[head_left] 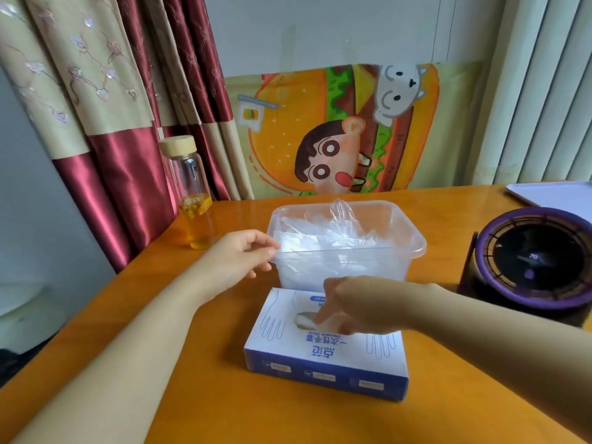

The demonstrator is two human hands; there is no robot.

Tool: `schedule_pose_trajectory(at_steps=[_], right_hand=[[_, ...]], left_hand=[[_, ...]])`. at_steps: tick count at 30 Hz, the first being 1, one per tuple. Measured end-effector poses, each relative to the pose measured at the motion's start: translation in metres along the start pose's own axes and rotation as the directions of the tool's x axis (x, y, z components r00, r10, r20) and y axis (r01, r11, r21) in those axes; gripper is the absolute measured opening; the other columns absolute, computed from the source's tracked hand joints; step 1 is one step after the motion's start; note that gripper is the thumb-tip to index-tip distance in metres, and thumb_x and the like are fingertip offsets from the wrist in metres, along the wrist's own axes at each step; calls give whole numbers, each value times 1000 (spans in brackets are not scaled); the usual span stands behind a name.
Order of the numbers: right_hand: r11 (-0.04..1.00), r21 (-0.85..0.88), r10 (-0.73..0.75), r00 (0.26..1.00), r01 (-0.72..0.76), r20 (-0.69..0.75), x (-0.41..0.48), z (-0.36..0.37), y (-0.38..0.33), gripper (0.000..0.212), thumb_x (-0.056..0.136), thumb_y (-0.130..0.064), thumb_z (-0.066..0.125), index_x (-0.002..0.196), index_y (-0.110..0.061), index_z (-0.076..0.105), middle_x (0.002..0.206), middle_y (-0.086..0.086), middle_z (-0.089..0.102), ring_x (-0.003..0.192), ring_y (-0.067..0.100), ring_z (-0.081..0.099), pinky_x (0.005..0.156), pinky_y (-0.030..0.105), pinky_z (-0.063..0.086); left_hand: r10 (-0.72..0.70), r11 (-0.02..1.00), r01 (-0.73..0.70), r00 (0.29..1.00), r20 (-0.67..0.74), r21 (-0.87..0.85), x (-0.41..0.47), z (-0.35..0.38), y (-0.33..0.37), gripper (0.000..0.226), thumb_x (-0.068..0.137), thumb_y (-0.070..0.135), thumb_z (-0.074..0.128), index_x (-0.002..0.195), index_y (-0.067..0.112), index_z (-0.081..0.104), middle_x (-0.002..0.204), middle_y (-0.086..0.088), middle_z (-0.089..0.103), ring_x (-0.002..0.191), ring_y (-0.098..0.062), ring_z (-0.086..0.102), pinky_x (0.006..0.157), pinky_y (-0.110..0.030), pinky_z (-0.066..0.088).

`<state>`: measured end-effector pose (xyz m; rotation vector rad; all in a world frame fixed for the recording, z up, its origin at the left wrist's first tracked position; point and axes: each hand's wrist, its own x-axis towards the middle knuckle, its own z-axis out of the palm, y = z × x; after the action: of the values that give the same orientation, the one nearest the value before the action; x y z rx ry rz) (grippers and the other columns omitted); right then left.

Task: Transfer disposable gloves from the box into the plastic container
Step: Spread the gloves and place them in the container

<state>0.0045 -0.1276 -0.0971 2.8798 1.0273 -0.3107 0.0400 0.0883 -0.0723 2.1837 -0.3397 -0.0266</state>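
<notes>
Orange wood runs under everything we see: the table [205,408] carries a glass bottle [194,200] of amber liquid at far left and a purple fan [531,261] at right, with curtains and a cartoon poster [339,129] behind.

Our left hand [243,253] is curled at the near-left corner of the plastic container [413,248], fingers above the rim and thumb below, holding it. Clear gloves [336,232] are heaped inside, one crest standing above the rim.

Just in front of it lies the blue-and-white box [288,344]. Our right hand [355,307] hangs over its top slot, fingers pointing down onto a pale glove [306,320] showing there. They are blurred, so we cannot tell whether they pinch it.
</notes>
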Motion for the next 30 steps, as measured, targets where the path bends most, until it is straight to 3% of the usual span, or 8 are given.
schedule_pose_trajectory(at_steps=[3,5,7,9,13,18,24,30], right_hand=[[997,-56,-43,999,44,23,8,3,-3,36,96,-36,48,130,-28,57,116,2,49,97,24,56,81,32,52],[992,-97,-84,996,82,-14,15,7,-5,44,96,-47,39,119,-19,63,109,2,51,89,22,56,74,35,49],[991,-109,-86,994,78,-71,22,10,-8,45,96,-49,38,111,-15,64,104,1,54,83,21,56,69,34,46],[995,-82,-67,993,59,-96,24,12,-11,42,97,-46,41,112,-14,63,104,1,57,88,21,58,74,33,50],[998,1,-68,989,69,-132,17,10,-11,34,98,-40,44,113,-21,68,107,-3,54,89,16,56,69,22,45],[997,68,-32,980,46,-196,4,-3,-8,14,92,-28,59,100,-24,71,110,-6,53,81,8,50,62,9,35],[992,-123,-74,936,33,-345,-9,-34,-12,16,96,-30,50,103,-27,65,108,-9,50,82,18,60,70,29,48],[997,-69,10,893,-46,-450,-7,-31,-9,14,98,-27,45,104,-23,57,108,-6,51,77,21,59,67,38,52]], left_hand=[[76,984,-100,985,158,146,-17,4,-1,13,89,24,65,98,33,67,106,17,66,102,0,59,92,-22,47],[59,955,-144,948,313,258,-23,9,0,27,86,29,69,110,40,64,123,23,57,116,4,50,104,-22,39],[-10,878,-210,891,455,430,-25,18,-2,52,86,36,69,134,41,49,143,24,38,130,1,36,104,-15,27],[-78,810,-255,846,527,529,-25,29,-6,61,89,41,64,144,36,39,155,19,21,138,-5,27,101,-15,27],[-111,799,-249,834,541,548,-26,33,-9,60,91,43,60,146,36,34,158,18,10,142,-11,20,106,-23,30],[-119,813,-223,840,529,538,-27,33,-7,62,90,42,62,144,39,33,156,17,17,139,-13,27,104,-25,36],[-104,809,-222,858,504,544,-28,33,-7,63,88,43,64,143,37,34,154,14,25,136,-15,33,104,-30,37],[-69,822,-238,860,506,517,-30,33,-4,62,88,40,65,142,38,35,151,12,32,132,-15,38,101,-29,39]])
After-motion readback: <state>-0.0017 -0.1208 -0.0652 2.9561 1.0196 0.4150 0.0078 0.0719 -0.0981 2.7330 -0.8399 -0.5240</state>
